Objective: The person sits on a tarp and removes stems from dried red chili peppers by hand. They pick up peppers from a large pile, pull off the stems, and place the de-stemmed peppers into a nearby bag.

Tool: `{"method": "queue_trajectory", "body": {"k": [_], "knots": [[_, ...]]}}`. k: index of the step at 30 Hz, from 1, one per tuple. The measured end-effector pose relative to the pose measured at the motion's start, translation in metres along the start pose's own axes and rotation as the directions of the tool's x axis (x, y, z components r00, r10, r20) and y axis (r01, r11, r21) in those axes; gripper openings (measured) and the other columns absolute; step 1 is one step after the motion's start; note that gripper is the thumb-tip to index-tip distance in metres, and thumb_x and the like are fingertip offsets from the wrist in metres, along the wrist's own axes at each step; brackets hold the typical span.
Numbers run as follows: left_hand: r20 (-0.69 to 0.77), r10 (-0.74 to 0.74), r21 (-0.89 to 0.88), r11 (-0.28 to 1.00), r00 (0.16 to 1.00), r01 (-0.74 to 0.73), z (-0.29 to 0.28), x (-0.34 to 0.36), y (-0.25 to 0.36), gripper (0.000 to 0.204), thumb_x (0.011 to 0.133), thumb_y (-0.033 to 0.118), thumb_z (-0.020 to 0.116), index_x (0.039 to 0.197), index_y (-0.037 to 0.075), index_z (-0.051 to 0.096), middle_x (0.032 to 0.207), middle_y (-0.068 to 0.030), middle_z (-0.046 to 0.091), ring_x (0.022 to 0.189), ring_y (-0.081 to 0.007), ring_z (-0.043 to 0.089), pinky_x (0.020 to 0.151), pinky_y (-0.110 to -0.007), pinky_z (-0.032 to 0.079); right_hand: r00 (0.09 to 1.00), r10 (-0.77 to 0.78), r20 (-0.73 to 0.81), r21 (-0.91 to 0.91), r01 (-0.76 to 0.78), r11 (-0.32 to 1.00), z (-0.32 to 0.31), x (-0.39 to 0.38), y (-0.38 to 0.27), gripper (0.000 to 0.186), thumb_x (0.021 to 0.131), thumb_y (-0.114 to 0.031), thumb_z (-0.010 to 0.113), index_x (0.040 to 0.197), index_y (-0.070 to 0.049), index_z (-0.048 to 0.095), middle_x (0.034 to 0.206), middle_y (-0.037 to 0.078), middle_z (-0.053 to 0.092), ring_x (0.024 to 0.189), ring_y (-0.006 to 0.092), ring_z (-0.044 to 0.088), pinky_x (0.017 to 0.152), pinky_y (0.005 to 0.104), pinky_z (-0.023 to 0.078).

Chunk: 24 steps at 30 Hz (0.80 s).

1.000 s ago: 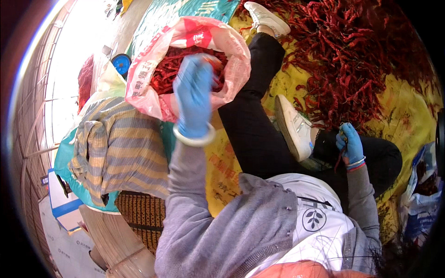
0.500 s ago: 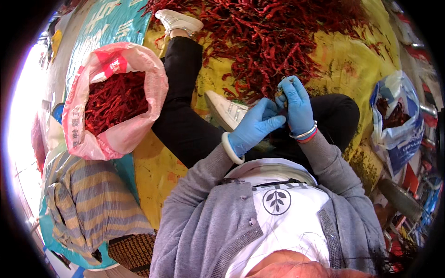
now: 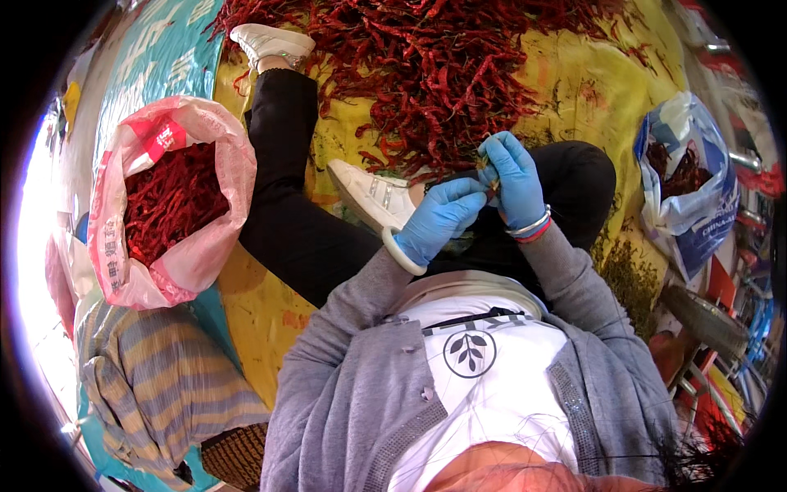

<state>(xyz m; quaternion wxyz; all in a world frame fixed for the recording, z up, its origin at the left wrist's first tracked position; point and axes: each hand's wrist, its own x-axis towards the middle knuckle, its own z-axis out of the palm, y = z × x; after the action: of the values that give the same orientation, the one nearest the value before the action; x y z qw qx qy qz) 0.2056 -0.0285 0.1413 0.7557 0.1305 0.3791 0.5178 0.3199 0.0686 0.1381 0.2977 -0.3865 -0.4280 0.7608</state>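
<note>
My left hand [image 3: 443, 221], in a blue glove with a white bangle at the wrist, is closed with its fingertips pinching the end of a dried red chili pepper [image 3: 492, 195]. Just right of it, my right hand [image 3: 516, 182], gloved alike, curls closed around the chili's other end, where bits of brownish stem show at the fingers. The fingers hide most of the chili. Both hands meet above my bent right leg. Beyond them spreads a large heap of dried red chilies [image 3: 443, 82] on a yellow sheet [image 3: 574, 94].
On the left stands an open pink-and-white sack [image 3: 239, 164] of red chilies, behind a striped cloth bundle [image 3: 164, 369]. A blue-and-white bag [image 3: 709, 217] with darker chilies stands at right. Stem scraps [image 3: 627, 283] lie near my right knee. A small wheel [image 3: 705, 320] sits at the lower right.
The view has shifted, so the sack, heap and legs sit further left. My left fingertips have closed in toward the right hand, and a dark red chili end now shows between them.
</note>
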Motion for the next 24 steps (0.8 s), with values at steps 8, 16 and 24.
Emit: {"method": "queue_trajectory", "body": {"k": [8,16,24], "knots": [[0.019,0.040,0.243,0.969,0.999,-0.044,0.006,0.005,-0.001,0.013,0.093,0.017,0.051,0.096,0.006,0.056,0.068,0.0027,0.051,0.053,-0.0038,0.042,0.047,-0.018,0.034,0.972,-0.228,-0.059,-0.272,0.204,0.941,-0.001,-0.002,0.006,0.010,0.092,-0.015,0.054,0.087,-0.006,0.053,0.073,-0.003,0.050,0.059,0.0038,0.044,0.053,0.0192,0.038],[0.230,0.364,0.574,0.698,0.902,-0.428,0.014,0.008,-0.021,0.013,0.091,0.013,0.054,0.085,0.001,0.057,0.068,-0.0015,0.051,0.063,-0.0077,0.046,0.057,-0.023,0.040,0.974,0.225,0.000,0.262,-0.217,0.940,-0.016,-0.023,0.006,0.012,0.091,-0.016,0.052,0.086,-0.005,0.055,0.075,0.001,0.054,0.063,0.0080,0.051,0.057,0.0211,0.042],[0.534,0.309,0.536,0.596,0.787,-0.598,0.043,0.018,-0.045,0.010,0.086,0.013,0.058,0.084,0.003,0.057,0.076,-0.0150,0.058,0.068,-0.0295,0.059,0.059,-0.034,0.046,0.934,0.355,-0.043,0.124,-0.348,0.929,-0.059,-0.081,-0.008,0.014,0.090,-0.020,0.053,0.085,-0.007,0.056,0.075,-0.001,0.051,0.065,0.0065,0.046,0.058,0.0212,0.039]]}}
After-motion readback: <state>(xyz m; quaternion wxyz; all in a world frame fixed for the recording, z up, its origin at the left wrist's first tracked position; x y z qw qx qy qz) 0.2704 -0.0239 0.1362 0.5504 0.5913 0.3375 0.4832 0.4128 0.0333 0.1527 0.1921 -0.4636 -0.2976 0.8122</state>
